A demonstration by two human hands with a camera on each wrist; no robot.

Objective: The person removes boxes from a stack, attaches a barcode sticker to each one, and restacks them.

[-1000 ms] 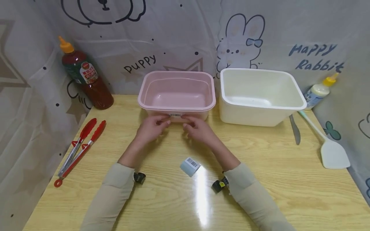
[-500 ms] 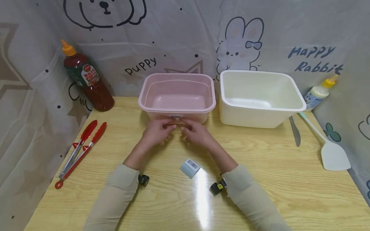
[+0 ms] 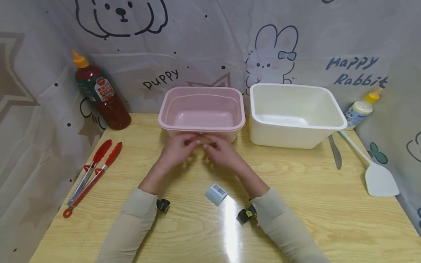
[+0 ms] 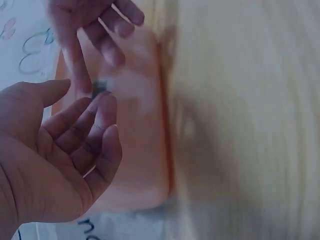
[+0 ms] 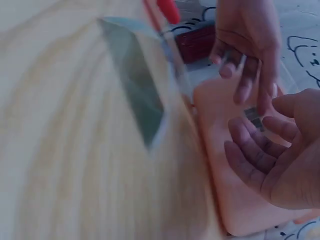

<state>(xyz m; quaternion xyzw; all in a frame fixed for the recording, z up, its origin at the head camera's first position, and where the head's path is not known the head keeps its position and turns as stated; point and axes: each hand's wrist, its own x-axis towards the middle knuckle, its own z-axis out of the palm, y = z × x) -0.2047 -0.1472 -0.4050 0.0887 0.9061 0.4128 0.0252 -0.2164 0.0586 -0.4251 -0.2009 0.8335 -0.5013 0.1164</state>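
Note:
A pink basin (image 3: 202,106) stands at the back of the wooden table (image 3: 312,204). Both hands are at its front wall. My left hand (image 3: 179,148) and right hand (image 3: 222,153) meet fingertip to fingertip there, and in the head view they hide the barcode sticker. The left wrist view shows the left hand (image 4: 55,155) with relaxed fingers just below the sticker (image 4: 100,87), and a right-hand fingertip touching it. In the right wrist view the right hand (image 5: 280,160) lies loosely spread beside the sticker (image 5: 253,117) on the basin (image 5: 235,200).
A small pale-blue barcode label (image 3: 216,193) lies between my forearms. A white basin (image 3: 332,109) stands right of the pink one, with a knife (image 3: 335,153), a spatula (image 3: 378,175) and a white bottle (image 3: 361,107). Red tongs (image 3: 93,171) and a sauce bottle (image 3: 102,95) are on the left.
My hands have drawn closer together on the basin's front wall. The barcode sticker that showed above the fingers is now covered in the head view.

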